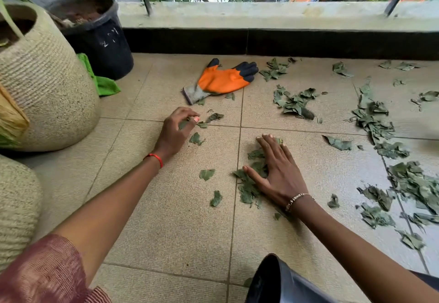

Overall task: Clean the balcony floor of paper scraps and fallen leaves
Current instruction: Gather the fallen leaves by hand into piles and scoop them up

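Note:
Torn green leaf scraps lie scattered over the beige tiled balcony floor (166, 219). My left hand (174, 131) is at the centre, its fingers curled and pinching a small leaf scrap (184, 124). My right hand (275, 172) lies flat with straight fingers on a small pile of leaf scraps (249, 183) near the tile joint. Loose single scraps (206, 174) lie between the two hands. Denser heaps of leaves (373, 117) cover the floor on the right. A black bag's open mouth (268, 279) shows at the bottom edge.
An orange and black work glove (223, 80) lies on the floor ahead. Two woven planters (47, 84) stand at the left, with a black pot (99, 36) and a green cloth (104, 85) behind. A low parapet wall (273, 17) with railing bars closes the far side.

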A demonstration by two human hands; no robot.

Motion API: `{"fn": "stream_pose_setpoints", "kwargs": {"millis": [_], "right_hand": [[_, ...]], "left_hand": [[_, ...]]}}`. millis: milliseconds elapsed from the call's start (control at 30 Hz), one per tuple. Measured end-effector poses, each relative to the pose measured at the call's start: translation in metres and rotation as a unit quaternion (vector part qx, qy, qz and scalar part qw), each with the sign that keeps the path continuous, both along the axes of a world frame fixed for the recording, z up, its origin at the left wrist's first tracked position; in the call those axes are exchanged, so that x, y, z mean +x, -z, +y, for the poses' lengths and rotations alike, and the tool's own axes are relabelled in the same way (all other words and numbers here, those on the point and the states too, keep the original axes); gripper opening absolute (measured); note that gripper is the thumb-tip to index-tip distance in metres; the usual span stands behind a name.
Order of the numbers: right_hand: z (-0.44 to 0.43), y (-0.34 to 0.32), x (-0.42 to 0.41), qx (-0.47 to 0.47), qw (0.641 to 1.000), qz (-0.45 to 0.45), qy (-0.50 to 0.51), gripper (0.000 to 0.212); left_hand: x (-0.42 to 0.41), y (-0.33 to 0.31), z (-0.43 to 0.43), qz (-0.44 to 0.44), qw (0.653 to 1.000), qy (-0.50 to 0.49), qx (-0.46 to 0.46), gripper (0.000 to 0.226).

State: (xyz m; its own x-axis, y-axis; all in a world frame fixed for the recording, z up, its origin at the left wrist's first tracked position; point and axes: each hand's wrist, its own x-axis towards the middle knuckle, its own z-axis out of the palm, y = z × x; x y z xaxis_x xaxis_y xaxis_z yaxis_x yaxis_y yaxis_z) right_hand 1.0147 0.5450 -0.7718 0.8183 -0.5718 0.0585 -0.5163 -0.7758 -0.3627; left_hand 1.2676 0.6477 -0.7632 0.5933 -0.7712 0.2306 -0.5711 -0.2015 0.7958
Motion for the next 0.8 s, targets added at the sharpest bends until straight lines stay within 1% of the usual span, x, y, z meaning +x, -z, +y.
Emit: {"fn": "stream_pose_setpoints", "kwargs": {"millis": [33, 100, 167, 233, 267, 333, 433, 533, 633, 800], "right_hand": [[0.000, 0.000, 0.000, 0.001, 1.000, -0.002, 0.000, 0.090], [-0.001, 0.000, -0.001, 0.002, 1.000, -0.004, 0.002, 0.090], [-0.001, 0.001, -0.001, -0.001, 1.000, -0.005, 0.002, 0.089], [-0.001, 0.002, -0.001, -0.001, 1.000, -0.005, 0.004, 0.089], [-0.001, 0.002, -0.001, 0.000, 1.000, -0.005, 0.005, 0.089], [-0.001, 0.002, 0.000, -0.001, 1.000, -0.003, 0.004, 0.089], [-0.001, 0.003, 0.000, -0.005, 1.000, -0.005, 0.007, 0.088], [0.000, 0.003, 0.000, -0.007, 1.000, -0.009, 0.007, 0.088], [0.000, 0.002, -0.001, -0.005, 1.000, -0.014, 0.005, 0.088], [0.000, 0.002, 0.000, -0.005, 1.000, -0.022, 0.010, 0.088]], "left_hand": [[0.001, -0.001, -0.002, 0.008, 1.000, 0.009, 0.005, 0.035], [0.006, -0.002, -0.010, 0.010, 0.997, 0.037, 0.061, 0.050], [0.012, -0.001, -0.017, -0.031, 0.988, 0.069, 0.134, 0.065], [0.015, 0.000, -0.025, -0.072, 0.976, 0.080, 0.187, 0.073], [0.015, 0.001, -0.029, -0.089, 0.971, 0.078, 0.209, 0.074], [0.014, 0.003, -0.032, -0.113, 0.960, 0.067, 0.246, 0.068], [0.008, 0.006, -0.028, -0.144, 0.950, 0.064, 0.269, 0.065], [0.003, 0.010, -0.021, -0.175, 0.944, 0.082, 0.269, 0.065], [-0.001, 0.010, -0.018, -0.150, 0.962, 0.074, 0.215, 0.069], [-0.019, 0.013, -0.010, -0.125, 0.977, 0.094, 0.143, 0.054]]}}
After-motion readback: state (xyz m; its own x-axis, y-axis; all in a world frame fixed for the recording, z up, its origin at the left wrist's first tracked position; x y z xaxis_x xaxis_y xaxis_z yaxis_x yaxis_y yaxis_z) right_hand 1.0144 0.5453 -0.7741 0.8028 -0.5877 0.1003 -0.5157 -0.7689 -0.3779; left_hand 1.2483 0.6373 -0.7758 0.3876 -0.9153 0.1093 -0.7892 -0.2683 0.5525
